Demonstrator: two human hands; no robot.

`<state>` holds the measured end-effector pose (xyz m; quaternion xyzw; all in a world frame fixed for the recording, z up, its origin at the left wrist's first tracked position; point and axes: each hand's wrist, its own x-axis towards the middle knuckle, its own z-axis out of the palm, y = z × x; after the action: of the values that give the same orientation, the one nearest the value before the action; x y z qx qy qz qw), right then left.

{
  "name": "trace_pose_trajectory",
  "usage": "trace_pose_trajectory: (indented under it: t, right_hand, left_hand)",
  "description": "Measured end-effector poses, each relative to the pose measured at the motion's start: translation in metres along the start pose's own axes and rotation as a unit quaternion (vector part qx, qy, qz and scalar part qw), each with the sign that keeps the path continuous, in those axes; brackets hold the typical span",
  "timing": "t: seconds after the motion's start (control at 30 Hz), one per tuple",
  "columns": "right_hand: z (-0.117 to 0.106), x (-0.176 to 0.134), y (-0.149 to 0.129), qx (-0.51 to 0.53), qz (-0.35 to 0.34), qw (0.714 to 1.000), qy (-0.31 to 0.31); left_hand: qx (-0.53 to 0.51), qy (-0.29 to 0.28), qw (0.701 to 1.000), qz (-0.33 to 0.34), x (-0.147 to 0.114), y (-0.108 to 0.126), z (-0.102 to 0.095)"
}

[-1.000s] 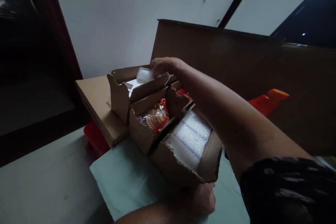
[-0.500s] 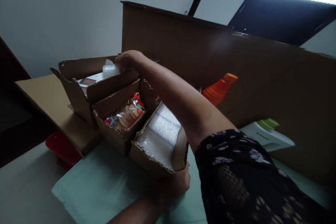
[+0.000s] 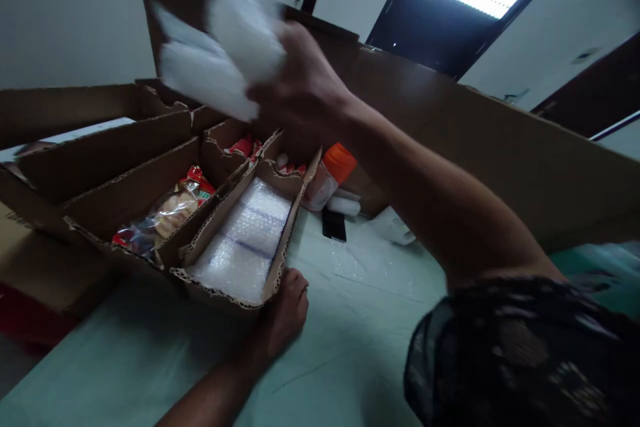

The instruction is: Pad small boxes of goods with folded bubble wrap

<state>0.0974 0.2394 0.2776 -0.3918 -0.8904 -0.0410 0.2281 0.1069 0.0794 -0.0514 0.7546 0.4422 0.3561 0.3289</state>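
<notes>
My right hand (image 3: 305, 73), blurred by motion, is raised above the boxes and closed on a bundle of bubble wrap (image 3: 245, 33); what is inside the wrap cannot be made out. Lower down, my left hand (image 3: 287, 310) rests at the front corner of a narrow cardboard box (image 3: 287, 240), fingers curled against its side. Flat bubble-wrapped packs (image 3: 250, 230) lie in a row inside this box. Beside it, another cardboard compartment (image 3: 125, 177) holds a clear and red snack packet (image 3: 183, 207). A white flat carton (image 3: 95, 127) sits in the leftmost compartment.
An orange-capped bottle (image 3: 339, 161), a dark phone-like object (image 3: 334, 225) and a white container (image 3: 393, 225) are behind the boxes. Clear plastic sheeting (image 3: 375, 270) lies on the pale green cloth (image 3: 340, 353). A tall cardboard panel (image 3: 500, 147) stands along the back.
My right hand has lifted the bubble wrap out of the left compartment, up and above the boxes. My left hand stays at the box corner. The view has shifted, showing more of the table.
</notes>
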Motion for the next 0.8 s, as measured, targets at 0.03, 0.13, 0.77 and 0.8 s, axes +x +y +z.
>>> trace_pose_trajectory:
  t: [0.03,0.13,0.77,0.8]
  right_hand:
    - [-0.011,-0.039,0.015,-0.033,0.038,0.999,0.009]
    - [-0.019,-0.163,0.066,-0.101,0.195,0.975,0.039]
    - [0.025,-0.017,0.081,-0.137,0.056,0.980,-0.130]
    - [0.034,0.007,0.080,-0.170,0.074,0.966,-0.178]
  left_hand:
    - [0.002,-0.001,1.000,0.003,0.000,0.000,0.001]
    - [0.012,-0.001,1.000,0.010,0.000,0.000,0.001]
    - [0.032,0.010,0.999,-0.015,0.001,0.005,0.000]
    - [0.030,0.010,0.999,-0.014,0.001,0.004,0.000]
